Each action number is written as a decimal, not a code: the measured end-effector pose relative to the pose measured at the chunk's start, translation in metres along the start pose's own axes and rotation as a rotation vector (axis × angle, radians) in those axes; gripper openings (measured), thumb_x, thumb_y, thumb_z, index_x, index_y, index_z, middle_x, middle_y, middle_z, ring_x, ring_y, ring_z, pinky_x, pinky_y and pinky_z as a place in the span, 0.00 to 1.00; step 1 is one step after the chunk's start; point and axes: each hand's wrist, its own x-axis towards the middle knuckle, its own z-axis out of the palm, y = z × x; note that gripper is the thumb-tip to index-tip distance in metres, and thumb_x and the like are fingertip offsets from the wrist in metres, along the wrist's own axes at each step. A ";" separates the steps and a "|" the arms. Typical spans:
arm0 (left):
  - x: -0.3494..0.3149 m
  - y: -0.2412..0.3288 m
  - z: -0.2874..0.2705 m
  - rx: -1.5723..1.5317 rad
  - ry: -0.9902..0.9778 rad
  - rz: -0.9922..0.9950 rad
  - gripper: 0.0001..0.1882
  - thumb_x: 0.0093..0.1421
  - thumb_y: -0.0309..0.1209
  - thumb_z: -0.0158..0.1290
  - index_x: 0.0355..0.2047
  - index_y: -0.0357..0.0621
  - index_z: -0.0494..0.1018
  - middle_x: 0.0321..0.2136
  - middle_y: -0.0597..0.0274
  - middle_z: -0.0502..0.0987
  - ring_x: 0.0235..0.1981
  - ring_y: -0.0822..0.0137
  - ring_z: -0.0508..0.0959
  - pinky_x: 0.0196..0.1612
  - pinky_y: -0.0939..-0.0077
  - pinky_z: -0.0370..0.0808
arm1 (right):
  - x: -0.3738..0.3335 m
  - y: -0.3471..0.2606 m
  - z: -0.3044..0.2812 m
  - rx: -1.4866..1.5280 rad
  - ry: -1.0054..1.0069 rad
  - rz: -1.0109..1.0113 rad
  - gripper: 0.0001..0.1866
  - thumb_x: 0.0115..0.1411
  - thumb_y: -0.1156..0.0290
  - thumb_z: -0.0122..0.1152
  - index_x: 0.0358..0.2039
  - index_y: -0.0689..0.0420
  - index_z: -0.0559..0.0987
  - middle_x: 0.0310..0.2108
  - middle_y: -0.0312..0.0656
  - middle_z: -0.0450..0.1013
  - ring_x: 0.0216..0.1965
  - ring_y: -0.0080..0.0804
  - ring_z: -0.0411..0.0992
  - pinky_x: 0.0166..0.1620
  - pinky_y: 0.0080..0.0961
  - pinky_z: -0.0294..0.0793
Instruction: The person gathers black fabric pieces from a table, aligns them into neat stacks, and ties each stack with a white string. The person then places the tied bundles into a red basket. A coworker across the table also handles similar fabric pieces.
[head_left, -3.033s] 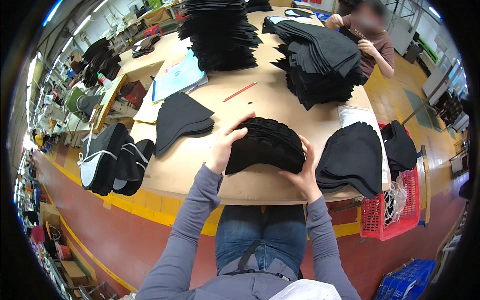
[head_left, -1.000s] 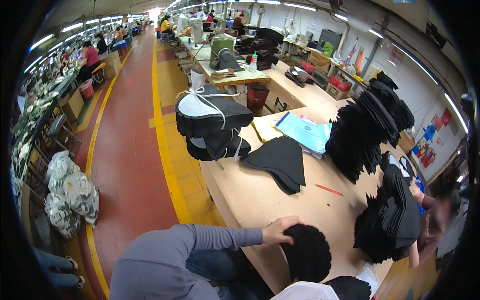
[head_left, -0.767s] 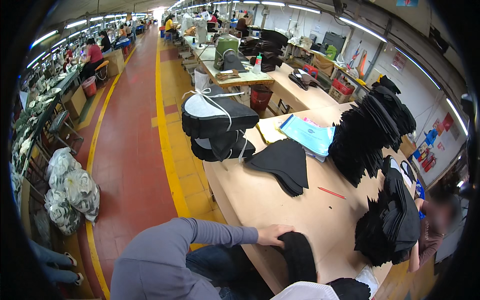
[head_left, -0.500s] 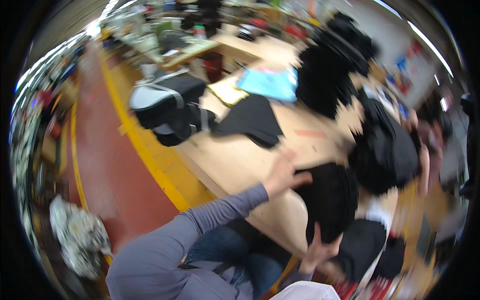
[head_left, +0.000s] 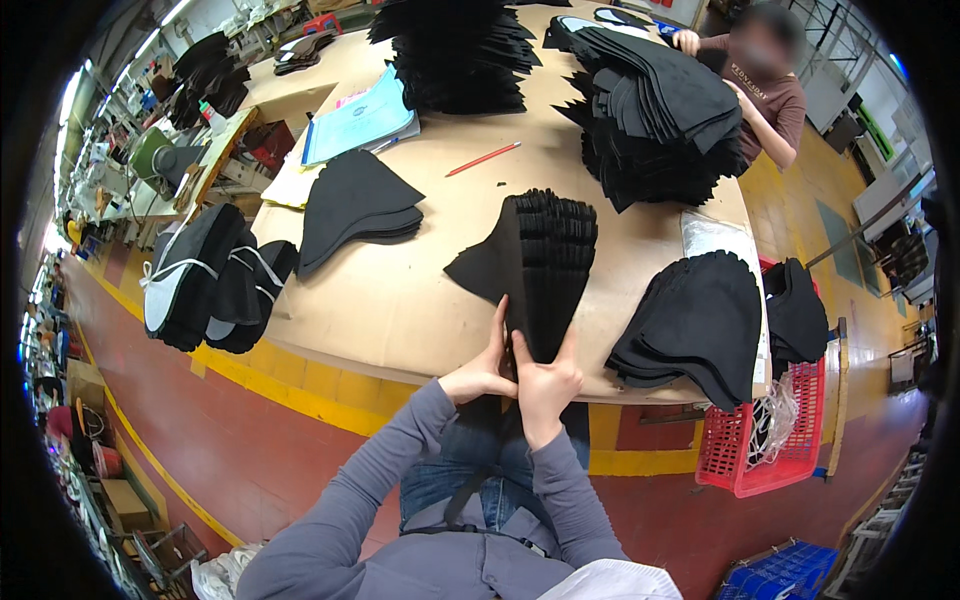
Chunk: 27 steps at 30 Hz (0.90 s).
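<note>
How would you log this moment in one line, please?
left hand: touching black stack; right hand: at stack's near end; red pencil: on table beyond

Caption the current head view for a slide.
Left hand and right hand touch the narrow end of a black stack, red pencil beyond on the table.

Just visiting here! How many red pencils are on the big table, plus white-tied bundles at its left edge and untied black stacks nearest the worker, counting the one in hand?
Red pencil: 1
White-tied bundles: 2
Untied black stacks: 3 (left stack, middle stack at the left hand and right hand, right stack)
Total: 6
</note>
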 end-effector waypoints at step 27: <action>-0.004 -0.009 0.022 -0.208 0.372 0.126 0.65 0.36 0.16 0.66 0.72 0.53 0.41 0.64 0.55 0.59 0.64 0.61 0.62 0.65 0.69 0.60 | 0.034 0.005 -0.033 0.836 -0.466 0.321 0.43 0.60 0.67 0.66 0.68 0.62 0.52 0.61 0.50 0.62 0.57 0.38 0.68 0.57 0.32 0.70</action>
